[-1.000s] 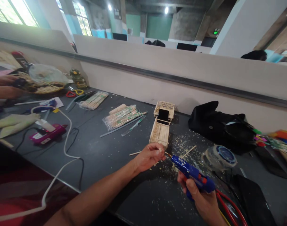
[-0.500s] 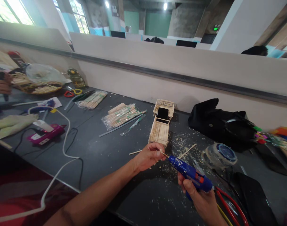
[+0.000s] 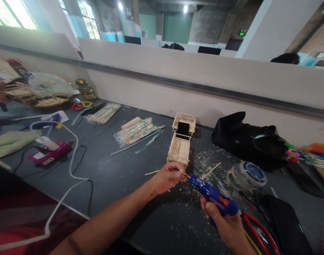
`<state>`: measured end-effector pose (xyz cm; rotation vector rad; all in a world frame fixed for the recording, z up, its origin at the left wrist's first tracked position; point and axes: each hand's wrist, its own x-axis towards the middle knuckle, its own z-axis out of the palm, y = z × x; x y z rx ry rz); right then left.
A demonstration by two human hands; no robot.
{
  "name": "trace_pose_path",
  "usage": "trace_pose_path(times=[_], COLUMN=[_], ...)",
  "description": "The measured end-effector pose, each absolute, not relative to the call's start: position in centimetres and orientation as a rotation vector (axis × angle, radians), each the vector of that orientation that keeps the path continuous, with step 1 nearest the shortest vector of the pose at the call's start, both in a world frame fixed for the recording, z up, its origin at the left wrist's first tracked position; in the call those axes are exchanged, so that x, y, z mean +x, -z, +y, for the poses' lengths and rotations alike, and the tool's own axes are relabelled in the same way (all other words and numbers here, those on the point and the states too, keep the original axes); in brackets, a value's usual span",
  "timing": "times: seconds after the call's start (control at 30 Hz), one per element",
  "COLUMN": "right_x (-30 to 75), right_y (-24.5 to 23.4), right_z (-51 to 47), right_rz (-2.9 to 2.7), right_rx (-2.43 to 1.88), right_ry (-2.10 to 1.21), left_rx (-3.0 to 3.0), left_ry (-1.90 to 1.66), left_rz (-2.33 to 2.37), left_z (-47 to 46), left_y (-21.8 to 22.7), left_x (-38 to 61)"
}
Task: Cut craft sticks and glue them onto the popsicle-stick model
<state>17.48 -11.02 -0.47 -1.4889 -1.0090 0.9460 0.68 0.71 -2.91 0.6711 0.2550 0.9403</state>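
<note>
Sm. pale piece (image 3: 181,171) pinched in L hand (image 3: 168,177) over bench (image 3: 103,171), just before stick model (image 3: 179,150); prob. held up for nozzle (image 3: 186,175) access. R hand (image 3: 222,219) wrapped round blue glue gun (image 3: 211,193), tip at/just beside piece, contact unclear; gun angled, apparently for aim. Stick packs (image 3: 140,130) L, within reach.

A blue hot-glue gun (image 3: 209,191) is held in the grip of the right hand (image 3: 227,223), its nozzle pointed at a small pale piece (image 3: 181,171) pinched by the left hand (image 3: 168,178). Beyond them, a miniature stick-built model (image 3: 179,148) is set on the bench (image 3: 103,198), near plastic-wrapped wooden sticks (image 3: 140,131).
</note>
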Motion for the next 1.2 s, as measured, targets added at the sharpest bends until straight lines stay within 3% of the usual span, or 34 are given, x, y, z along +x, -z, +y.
trace_pose_path(times=[1.2], right_x=[17.4], right_y=[0.4], right_z=[-10.9], right_rz=[-1.108], right_rx=[-1.527], right_ry=[-0.888], left_rx=[0.671], left_ry=[-0.948], left_rz=[0.276], left_z=[0.7], left_y=[2.6], left_x=[0.7])
